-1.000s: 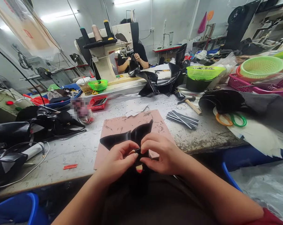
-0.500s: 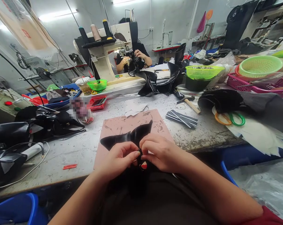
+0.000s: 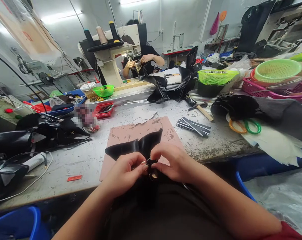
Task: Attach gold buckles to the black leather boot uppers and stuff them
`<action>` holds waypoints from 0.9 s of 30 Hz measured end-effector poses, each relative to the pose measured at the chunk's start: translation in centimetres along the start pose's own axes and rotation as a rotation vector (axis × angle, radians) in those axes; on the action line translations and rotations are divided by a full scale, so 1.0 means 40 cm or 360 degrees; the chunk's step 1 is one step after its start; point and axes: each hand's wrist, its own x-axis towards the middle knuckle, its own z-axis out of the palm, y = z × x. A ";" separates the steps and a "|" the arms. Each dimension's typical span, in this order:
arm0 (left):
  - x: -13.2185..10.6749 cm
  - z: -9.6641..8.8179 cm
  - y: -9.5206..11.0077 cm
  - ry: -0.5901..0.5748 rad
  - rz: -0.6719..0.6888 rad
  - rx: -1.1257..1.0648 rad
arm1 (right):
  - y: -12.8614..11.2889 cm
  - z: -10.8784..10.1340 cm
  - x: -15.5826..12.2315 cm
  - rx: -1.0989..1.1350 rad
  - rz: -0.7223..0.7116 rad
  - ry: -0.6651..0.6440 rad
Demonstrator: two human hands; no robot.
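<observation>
My left hand (image 3: 128, 171) and my right hand (image 3: 172, 161) meet at the near edge of the workbench. Between their fingertips is a narrow black strap (image 3: 152, 161), pinched from both sides. A shiny gold-coloured metal piece (image 3: 153, 175), perhaps a buckle, hangs just below; its shape is partly hidden. Right beyond my fingers, a black leather piece (image 3: 151, 141) with two flared ends lies on a pinkish-brown mat (image 3: 123, 131). Whether the strap joins this leather is hidden by my hands.
Right of the mat lie dark strips (image 3: 193, 126), a hammer (image 3: 204, 111) and scissors (image 3: 252, 126). To the left are a red scrap (image 3: 74, 178), a red tray (image 3: 104, 110) and black leather goods (image 3: 66, 130). Across the bench, another person's hands (image 3: 147, 58) work at a sewing machine (image 3: 113, 56).
Fingers of both hands have shifted slightly on the strap, and the metal piece has turned. The leather piece's left end has moved a little left.
</observation>
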 end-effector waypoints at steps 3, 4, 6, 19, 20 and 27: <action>0.003 -0.002 0.002 -0.0043 -0.0061 -0.0160 | 0.010 0.006 0.004 0.0110 -0.0049 0.0019; 0.004 -0.003 0.003 -0.0053 -0.0077 -0.0191 | 0.014 0.007 0.005 0.0135 -0.0082 0.0017; 0.004 -0.006 0.003 -0.0059 -0.0089 -0.0231 | 0.019 0.006 0.007 0.0172 -0.0113 0.0032; 0.000 0.002 -0.012 0.0192 0.0073 -0.0244 | -0.048 0.098 -0.044 0.0466 0.0776 0.0400; 0.000 0.004 -0.012 0.0214 0.0079 -0.0224 | -0.047 0.104 -0.043 0.0542 0.0828 0.0423; -0.003 0.005 -0.020 0.0258 -0.0031 -0.0333 | -0.060 0.098 -0.044 0.0735 0.0921 0.0336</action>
